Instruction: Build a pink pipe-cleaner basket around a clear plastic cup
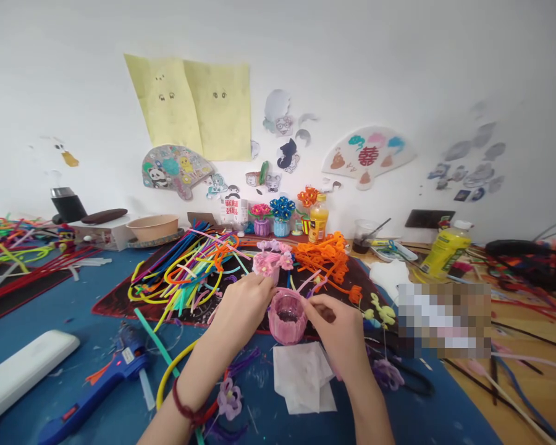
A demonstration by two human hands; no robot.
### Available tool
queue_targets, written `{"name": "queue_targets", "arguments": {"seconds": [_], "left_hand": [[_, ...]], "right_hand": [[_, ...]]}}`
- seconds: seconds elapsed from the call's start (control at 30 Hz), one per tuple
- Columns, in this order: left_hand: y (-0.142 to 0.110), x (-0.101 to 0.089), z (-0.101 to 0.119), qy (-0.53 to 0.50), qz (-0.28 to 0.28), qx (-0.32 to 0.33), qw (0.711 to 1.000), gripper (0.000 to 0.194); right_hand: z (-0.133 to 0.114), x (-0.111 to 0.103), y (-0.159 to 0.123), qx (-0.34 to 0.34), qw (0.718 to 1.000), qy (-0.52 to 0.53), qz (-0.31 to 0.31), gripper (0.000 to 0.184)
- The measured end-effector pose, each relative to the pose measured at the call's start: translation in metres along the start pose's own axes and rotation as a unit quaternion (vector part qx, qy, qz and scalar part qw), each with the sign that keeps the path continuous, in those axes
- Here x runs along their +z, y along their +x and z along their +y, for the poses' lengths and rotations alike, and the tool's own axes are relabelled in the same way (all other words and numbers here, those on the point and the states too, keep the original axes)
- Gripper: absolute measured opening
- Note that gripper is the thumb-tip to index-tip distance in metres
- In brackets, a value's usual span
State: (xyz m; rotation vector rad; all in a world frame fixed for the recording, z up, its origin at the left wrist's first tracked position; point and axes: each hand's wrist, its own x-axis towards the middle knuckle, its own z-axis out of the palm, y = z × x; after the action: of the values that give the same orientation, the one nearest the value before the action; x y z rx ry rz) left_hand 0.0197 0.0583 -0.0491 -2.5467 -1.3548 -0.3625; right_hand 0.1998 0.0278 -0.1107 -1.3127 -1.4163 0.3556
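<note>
A small round pot (287, 330) covered in pink pipe cleaners stands in front of me, its dark hollow facing up. Around its upper edge runs a pink pipe cleaner (285, 290). My left hand (248, 303) is closed at the left of the rim, its fingertips pressed together on that strand and partly hidden. On the other side my right hand (338, 321) pinches it between thumb and forefinger. Pink and lilac pipe-cleaner flowers (269, 261) rise just behind my left hand. Below the pot lies a white tissue (302, 377).
A blue glue gun (102, 383) and a white case (25, 371) lie at left. Coloured pipe cleaners (185, 266) and an orange pile (327, 262) are behind. A purple flower (230, 398) lies near my left wrist. Bottles (447, 250) stand at right.
</note>
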Motion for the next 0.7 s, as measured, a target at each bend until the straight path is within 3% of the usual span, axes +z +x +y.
{"name": "queue_targets", "arguments": {"seconds": [0.17,0.37,0.7], "left_hand": [[0.013,0.004,0.01,-0.012,-0.031,-0.082,0.996,0.021],[0.021,0.007,0.015,-0.009,-0.075,-0.146,0.986,0.025],[0.009,0.003,0.011,-0.095,-0.058,-0.147,0.983,0.018]], "right_hand": [[0.005,0.003,0.003,0.024,0.999,0.008,0.029,0.023],[0.008,0.006,0.002,0.052,0.998,0.007,0.033,0.03],[-0.006,0.002,-0.004,0.058,0.998,-0.031,0.007,0.034]]}}
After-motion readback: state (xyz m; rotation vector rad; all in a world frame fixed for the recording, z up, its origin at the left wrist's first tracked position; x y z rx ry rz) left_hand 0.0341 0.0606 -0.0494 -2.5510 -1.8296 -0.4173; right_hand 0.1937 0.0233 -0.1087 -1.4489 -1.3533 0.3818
